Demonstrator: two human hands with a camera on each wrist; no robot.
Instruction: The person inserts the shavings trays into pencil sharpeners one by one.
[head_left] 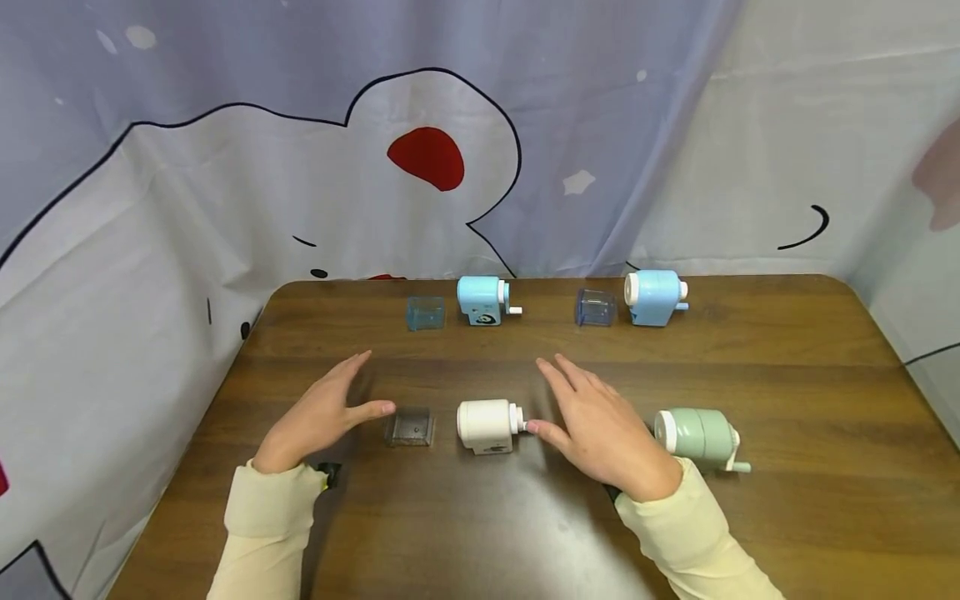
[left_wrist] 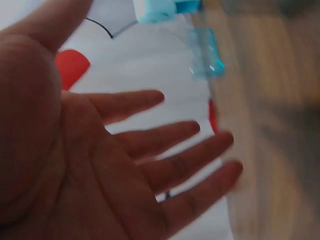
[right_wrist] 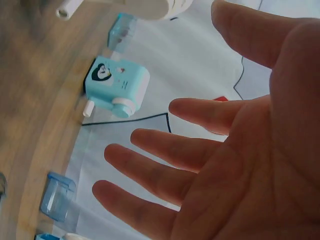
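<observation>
My left hand [head_left: 318, 417] hovers over the table's left part, fingers straight and thumb out toward a dark clear shavings box [head_left: 411, 427]. A cream pencil sharpener [head_left: 486, 425] with a crank on its right side lies between my hands. My right hand [head_left: 596, 421] is just right of that crank, fingers extended, and whether the thumb touches the crank I cannot tell. In the left wrist view the palm [left_wrist: 115, 165] faces the camera and holds nothing. Likewise the right palm [right_wrist: 235, 175] is bare in the right wrist view.
A green crank sharpener [head_left: 697, 435] lies right of my right forearm. Along the back edge stand a light blue sharpener [head_left: 480, 298], a second blue sharpener [head_left: 654, 297], a teal clear box [head_left: 425, 313] and a bluish clear box [head_left: 596, 307]. A printed curtain [head_left: 300, 192] hangs behind the wooden table [head_left: 420, 533].
</observation>
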